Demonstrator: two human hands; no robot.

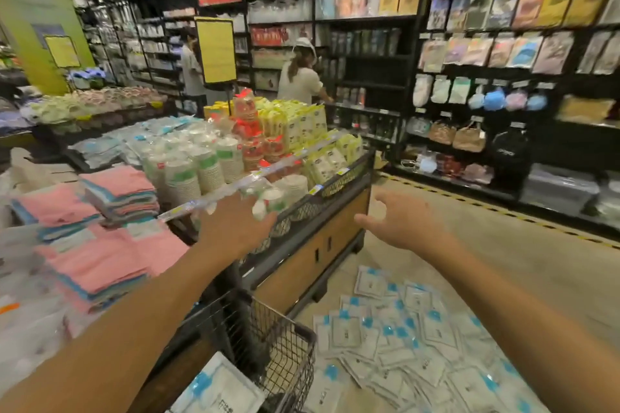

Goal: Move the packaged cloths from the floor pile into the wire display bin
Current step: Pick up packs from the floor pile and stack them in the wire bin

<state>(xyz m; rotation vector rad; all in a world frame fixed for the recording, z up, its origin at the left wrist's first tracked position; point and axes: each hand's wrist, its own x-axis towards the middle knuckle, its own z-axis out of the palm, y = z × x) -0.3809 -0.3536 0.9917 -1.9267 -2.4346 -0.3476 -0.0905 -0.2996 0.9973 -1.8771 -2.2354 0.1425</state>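
A pile of white packaged cloths with blue labels (402,339) lies spread on the floor at the lower right. The black wire display bin (285,349) stands at the bottom centre, beside a wooden display table. One packaged cloth (218,389) lies inside the bin. My left hand (235,228) is stretched forward over the display table's edge, its fingers extended toward wrapped paper plates, with nothing gripped. My right hand (402,221) hovers in the air above the floor, fingers spread and empty, well above the pile.
The wooden display table (322,238) carries paper cups (201,171), yellow packs and a clear price rail (255,178). Stacks of pink cloths (100,251) lie at left. Two people (298,77) stand at shelves beyond. A stocked black shelf wall (503,77) lines the right aisle.
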